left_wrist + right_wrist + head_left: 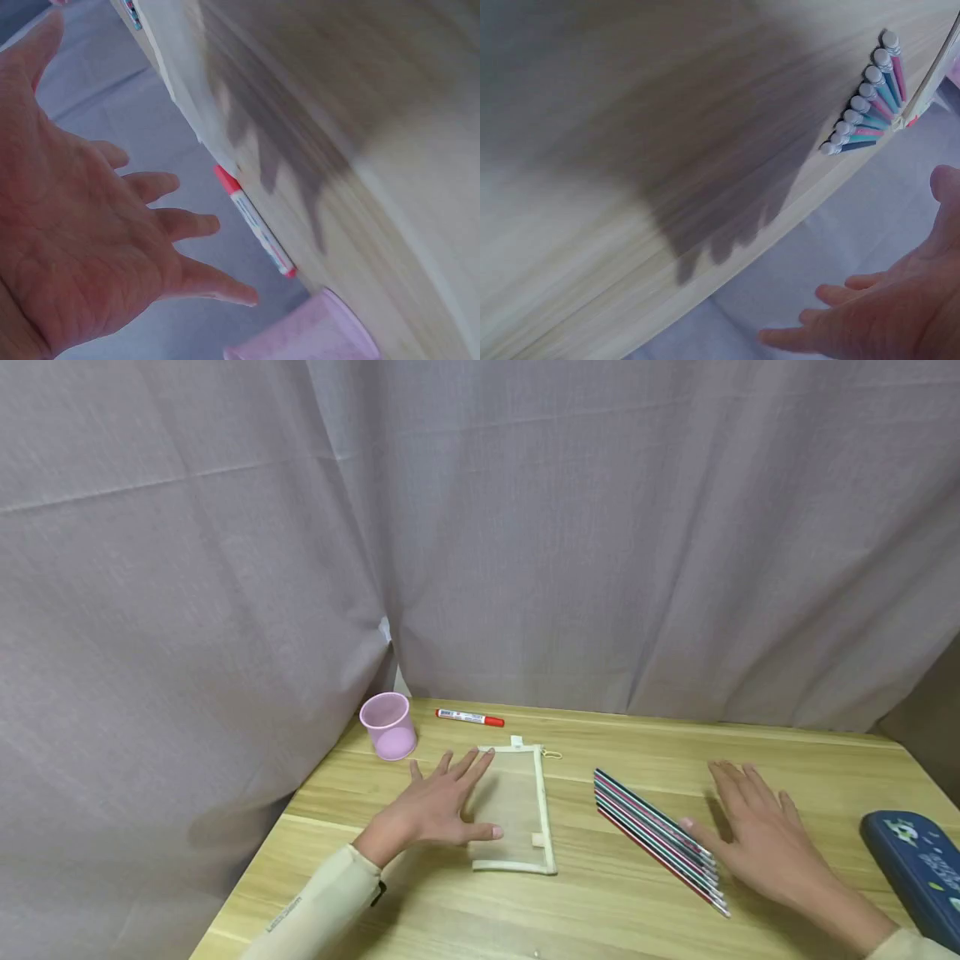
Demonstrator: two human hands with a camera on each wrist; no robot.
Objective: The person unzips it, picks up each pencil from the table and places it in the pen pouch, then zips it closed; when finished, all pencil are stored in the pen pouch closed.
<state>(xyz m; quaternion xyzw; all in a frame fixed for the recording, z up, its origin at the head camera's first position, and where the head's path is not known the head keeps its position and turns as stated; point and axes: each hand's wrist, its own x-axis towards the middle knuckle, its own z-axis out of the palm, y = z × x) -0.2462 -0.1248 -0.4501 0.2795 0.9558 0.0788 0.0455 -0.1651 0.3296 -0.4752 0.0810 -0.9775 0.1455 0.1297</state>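
My left hand point(438, 806) hovers with spread fingers over the left part of a see-through zip pouch point(513, 789) edged in pale cream, hiding some of it. The left wrist view shows its palm with nothing in it, and its shadow falls on the table. To the right of the pouch, a row of striped pencils point(660, 839) lies side by side at a slant. My right hand point(765, 839) is held just right of them, fingers extended, thumb near their whitish ends. In the right wrist view the pencil ends point(866, 90) fan out beyond its shadow, and the hand holds nothing.
A pink pen cup point(393, 739) stands at the back left corner. Beside it lies a white marker point(461, 717) with a red cap. A dark blue pencil case point(918, 868) with printed pictures is at the right edge. Grey curtains point(525, 543) hang behind the wooden table point(600, 902).
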